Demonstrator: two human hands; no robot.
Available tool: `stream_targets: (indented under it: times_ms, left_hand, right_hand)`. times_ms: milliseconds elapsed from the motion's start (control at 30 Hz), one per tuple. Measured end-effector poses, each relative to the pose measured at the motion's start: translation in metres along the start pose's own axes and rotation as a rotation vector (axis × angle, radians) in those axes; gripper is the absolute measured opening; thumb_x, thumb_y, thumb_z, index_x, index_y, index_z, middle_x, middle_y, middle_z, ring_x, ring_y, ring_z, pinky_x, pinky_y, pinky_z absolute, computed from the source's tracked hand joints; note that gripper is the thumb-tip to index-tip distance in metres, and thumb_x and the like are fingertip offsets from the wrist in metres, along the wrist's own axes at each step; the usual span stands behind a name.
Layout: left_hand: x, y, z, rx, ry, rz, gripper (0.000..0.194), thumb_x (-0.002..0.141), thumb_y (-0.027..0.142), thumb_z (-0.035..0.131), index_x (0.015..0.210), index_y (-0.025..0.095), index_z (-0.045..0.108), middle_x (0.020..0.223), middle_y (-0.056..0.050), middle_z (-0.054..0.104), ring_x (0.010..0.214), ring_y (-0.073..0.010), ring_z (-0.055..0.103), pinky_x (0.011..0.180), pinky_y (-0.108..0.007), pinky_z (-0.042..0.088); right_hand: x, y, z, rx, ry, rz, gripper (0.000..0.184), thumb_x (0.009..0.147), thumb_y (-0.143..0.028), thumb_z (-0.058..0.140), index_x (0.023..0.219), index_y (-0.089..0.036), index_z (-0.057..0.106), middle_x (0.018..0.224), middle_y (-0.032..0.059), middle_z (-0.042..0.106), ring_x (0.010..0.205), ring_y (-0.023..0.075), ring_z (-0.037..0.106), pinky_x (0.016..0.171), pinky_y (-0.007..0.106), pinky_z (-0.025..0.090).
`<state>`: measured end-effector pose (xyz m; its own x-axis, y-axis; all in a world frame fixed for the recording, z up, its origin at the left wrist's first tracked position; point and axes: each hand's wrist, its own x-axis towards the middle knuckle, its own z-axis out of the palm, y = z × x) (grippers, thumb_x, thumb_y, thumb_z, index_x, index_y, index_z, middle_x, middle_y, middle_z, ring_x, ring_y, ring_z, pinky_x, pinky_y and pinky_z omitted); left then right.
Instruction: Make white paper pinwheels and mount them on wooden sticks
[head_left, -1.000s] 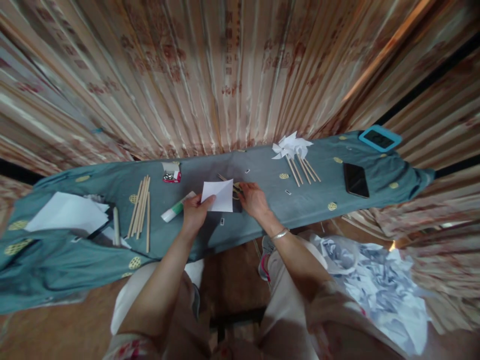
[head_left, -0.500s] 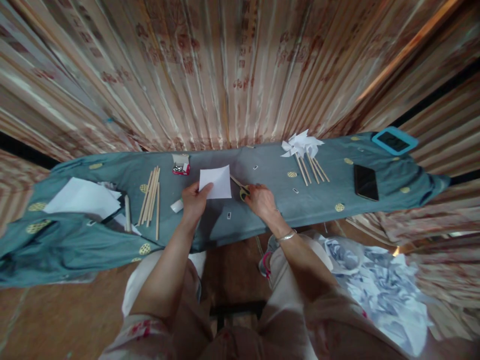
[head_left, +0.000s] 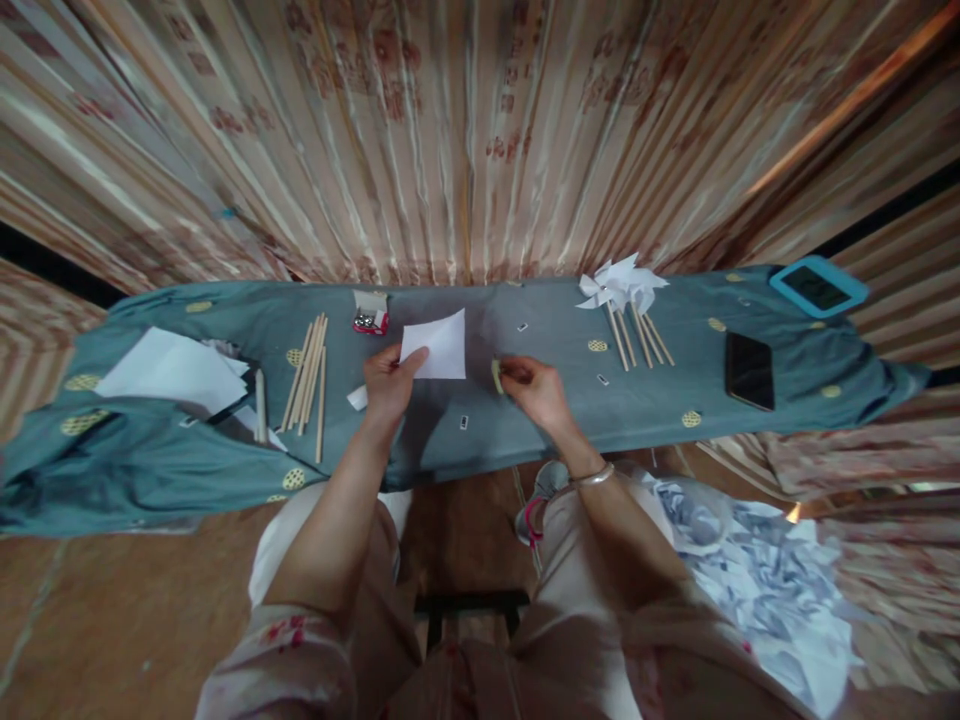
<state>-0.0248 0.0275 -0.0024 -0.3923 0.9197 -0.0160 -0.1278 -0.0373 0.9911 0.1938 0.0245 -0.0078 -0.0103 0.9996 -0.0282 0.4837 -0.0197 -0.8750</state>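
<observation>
Paper [head_left: 444, 348] apart from right hand [head_left: 537, 390]

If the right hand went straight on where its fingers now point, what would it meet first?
The right hand would probably first meet the white paper held in the left hand, though their relative heights are unclear.

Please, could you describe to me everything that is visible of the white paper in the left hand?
The white paper is one small, roughly square sheet, thin-looking, with no print visible. The left hand holds its left edge, thumb on top. It appears raised over the grey-green cloth, its upper right corner pointing away. The right hand does not touch it.
</observation>
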Motion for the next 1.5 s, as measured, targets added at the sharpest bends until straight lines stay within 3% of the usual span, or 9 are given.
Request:
stream_targets:
  times_ms: [133,300,533,800,1067,1500]
  left_hand:
    - [0.0,0.002,0.002,-0.094,0.033,-0.003,0.035,0.05,0.038,0.087,0.075,0.016,0.077,0.073,-0.002,0.074,0.064,-0.0157,0.064,0.064,-0.026,0.05]
    - [-0.001,0.007,0.004,-0.215,0.051,-0.047,0.033,0.046,0.037,0.088,0.07,0.017,0.076,0.071,-0.002,0.075,0.064,-0.0165,0.066,0.065,-0.027,0.053]
    - [0.001,0.012,0.002,-0.275,0.056,-0.06,0.031,0.049,0.032,0.087,0.074,0.015,0.077,0.076,-0.004,0.077,0.064,-0.0162,0.068,0.065,-0.026,0.053]
    - [0.003,0.01,0.001,-0.244,0.067,-0.052,0.032,0.051,0.033,0.086,0.075,0.015,0.076,0.072,-0.003,0.075,0.065,-0.018,0.068,0.063,-0.027,0.052]
    - [0.0,0.008,0.004,-0.245,0.037,-0.055,0.026,0.051,0.031,0.086,0.07,0.018,0.077,0.071,-0.002,0.074,0.061,-0.0164,0.065,0.06,-0.028,0.054]
    - [-0.003,0.005,0.007,-0.188,0.024,-0.058,0.025,0.051,0.032,0.086,0.071,0.019,0.076,0.072,0.0,0.074,0.063,-0.0155,0.064,0.061,-0.027,0.053]
  right_hand:
    - [0.0,0.004,0.0,0.589,-0.129,0.151,0.04,0.063,-0.042,0.08,0.092,-0.017,0.071,0.073,0.0029,0.074,0.063,0.0139,0.067,0.047,0.02,0.042]
    - [-0.008,0.003,-0.002,0.853,-0.281,0.296,0.046,0.055,-0.038,0.091,0.094,-0.02,0.074,0.084,0.0043,0.078,0.071,0.0144,0.072,0.061,0.021,0.054]
    - [-0.02,0.005,-0.001,0.851,-0.397,0.328,0.05,0.057,-0.044,0.091,0.097,-0.02,0.074,0.085,0.005,0.078,0.073,0.0134,0.071,0.063,0.021,0.054]
    - [-0.03,-0.009,-0.004,0.746,-0.603,0.247,0.058,0.056,-0.05,0.09,0.102,-0.019,0.075,0.077,0.0006,0.073,0.066,0.0095,0.062,0.062,0.021,0.049]
    - [-0.03,-0.004,0.004,0.646,-0.586,0.249,0.058,0.049,-0.047,0.093,0.097,-0.019,0.077,0.071,-0.0023,0.068,0.063,0.0075,0.056,0.06,0.021,0.044]
    - [-0.029,-0.003,0.004,0.586,-0.568,0.253,0.062,0.052,-0.053,0.09,0.1,-0.017,0.077,0.071,-0.0012,0.067,0.061,0.007,0.056,0.058,0.02,0.046]
